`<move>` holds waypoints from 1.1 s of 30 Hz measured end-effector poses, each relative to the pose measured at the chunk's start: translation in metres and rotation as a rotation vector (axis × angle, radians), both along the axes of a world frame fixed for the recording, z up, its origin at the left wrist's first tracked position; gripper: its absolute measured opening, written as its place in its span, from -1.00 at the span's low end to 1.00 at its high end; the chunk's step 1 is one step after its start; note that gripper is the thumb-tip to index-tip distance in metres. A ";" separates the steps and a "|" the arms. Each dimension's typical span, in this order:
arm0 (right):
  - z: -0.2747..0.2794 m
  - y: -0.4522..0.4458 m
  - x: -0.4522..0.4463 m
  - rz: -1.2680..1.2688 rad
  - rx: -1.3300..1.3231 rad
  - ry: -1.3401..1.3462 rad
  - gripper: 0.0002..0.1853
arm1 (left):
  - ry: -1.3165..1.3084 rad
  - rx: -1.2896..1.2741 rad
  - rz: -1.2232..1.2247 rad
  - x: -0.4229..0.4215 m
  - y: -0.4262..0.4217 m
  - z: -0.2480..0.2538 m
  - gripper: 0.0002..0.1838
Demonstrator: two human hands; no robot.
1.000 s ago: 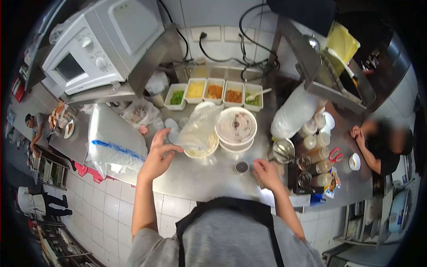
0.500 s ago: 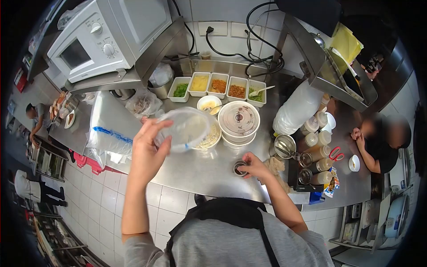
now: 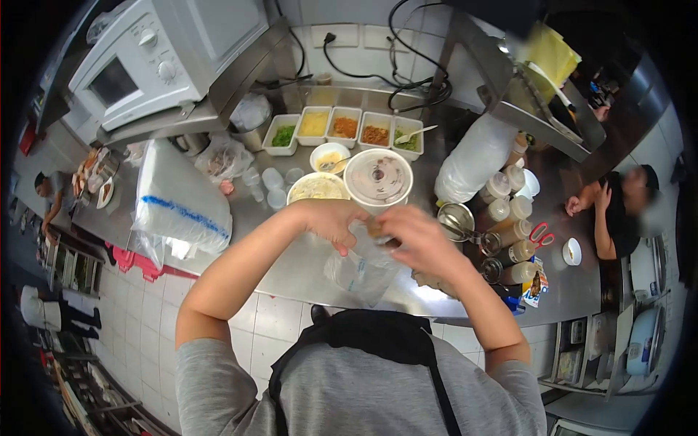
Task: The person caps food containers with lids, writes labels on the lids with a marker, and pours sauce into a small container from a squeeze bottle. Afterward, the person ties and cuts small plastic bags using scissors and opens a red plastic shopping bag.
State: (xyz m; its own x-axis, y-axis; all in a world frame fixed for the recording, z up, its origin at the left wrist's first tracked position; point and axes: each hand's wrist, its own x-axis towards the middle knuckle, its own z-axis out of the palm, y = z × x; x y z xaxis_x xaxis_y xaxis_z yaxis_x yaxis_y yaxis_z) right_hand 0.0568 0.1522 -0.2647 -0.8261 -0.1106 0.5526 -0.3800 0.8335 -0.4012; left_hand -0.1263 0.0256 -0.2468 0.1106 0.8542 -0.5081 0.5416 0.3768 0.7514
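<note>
My left hand (image 3: 334, 221) is closed on the rim of a clear plastic bag (image 3: 361, 272), which hangs down over the counter's front edge. At the bag's mouth, my right hand (image 3: 418, 236) has its fingers wrapped round a small dark sauce cup (image 3: 385, 238), partly hidden by the fingers. Just behind the hands stand a lidded white tub (image 3: 378, 176) and an open bowl of pale food (image 3: 318, 187). A smaller bowl with a spoon (image 3: 329, 158) sits behind them.
Five topping containers (image 3: 313, 125) line the back. A wrapped stack of bags (image 3: 182, 203) lies left, below a microwave (image 3: 134, 69). Sauce bottles (image 3: 518, 211), a metal pot (image 3: 455, 220) and red scissors (image 3: 540, 236) are right. A co-worker (image 3: 622, 211) is at the far right.
The bag has moved from over the bowl to in front of the tub. My right hand has lifted the sauce cup off the counter and brought it to the bag beside my left hand.
</note>
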 end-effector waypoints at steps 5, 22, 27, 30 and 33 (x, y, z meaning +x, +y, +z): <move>-0.042 -0.001 -0.019 0.153 0.263 -0.618 -0.60 | 0.020 0.084 -0.041 0.014 0.019 -0.003 -0.38; -0.136 -0.023 -0.050 0.163 0.531 -0.955 -0.64 | 0.106 0.592 0.132 0.071 -0.025 0.013 -0.65; -0.008 0.025 0.052 0.279 -0.607 -0.810 -0.75 | -0.027 0.653 0.420 0.005 -0.103 -0.151 -0.76; -0.037 0.046 0.080 -0.059 -0.684 -0.909 -0.63 | 0.433 0.719 0.234 0.044 -0.096 -0.179 -0.66; -0.109 0.033 0.071 -0.128 -0.432 -0.570 -0.46 | 0.757 0.827 0.248 0.076 -0.067 -0.182 -0.55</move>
State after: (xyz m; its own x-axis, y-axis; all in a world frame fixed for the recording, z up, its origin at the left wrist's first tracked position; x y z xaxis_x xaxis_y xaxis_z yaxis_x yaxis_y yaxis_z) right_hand 0.1274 0.1852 -0.3732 -0.9905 0.1376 0.0051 0.0764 0.5796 -0.8113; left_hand -0.0503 -0.0410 -0.4292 -0.2016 0.9131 0.3544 0.9401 0.0789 0.3316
